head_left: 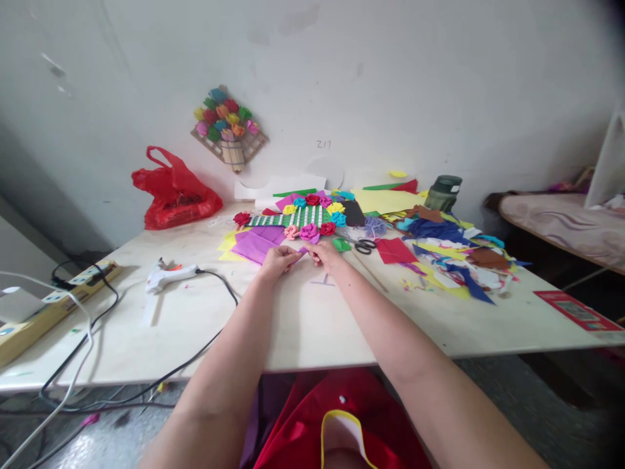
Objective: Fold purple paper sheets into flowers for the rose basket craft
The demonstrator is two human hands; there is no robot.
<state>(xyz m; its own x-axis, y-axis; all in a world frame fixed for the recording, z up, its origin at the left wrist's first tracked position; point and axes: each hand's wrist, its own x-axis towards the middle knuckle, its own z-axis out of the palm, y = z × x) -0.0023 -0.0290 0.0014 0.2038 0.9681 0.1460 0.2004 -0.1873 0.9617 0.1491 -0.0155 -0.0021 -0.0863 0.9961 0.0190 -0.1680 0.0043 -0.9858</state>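
Note:
Between my two hands, over the middle of the table, stretches a small piece of purple paper (303, 253). My left hand (279, 260) pinches its left end, and my right hand (322, 254) closes on the other end; the fingers partly hide it. Larger purple paper sheets (258, 242) lie just behind my left hand, on top of yellow paper (229, 247). Beyond my hands lies a green guitar-shaped craft (305, 216) with white strips, ringed by colourful paper flowers. Black-handled scissors (365, 246) and a green paper piece (341, 245) rest right of my right hand.
A white glue gun (168, 277) with its cord lies at left, near a power strip (58, 306). A red plastic bag (176, 195) stands at the back left. Coloured paper scraps (454, 254), red paper (394, 251) and a dark green bottle (443, 193) occupy the right.

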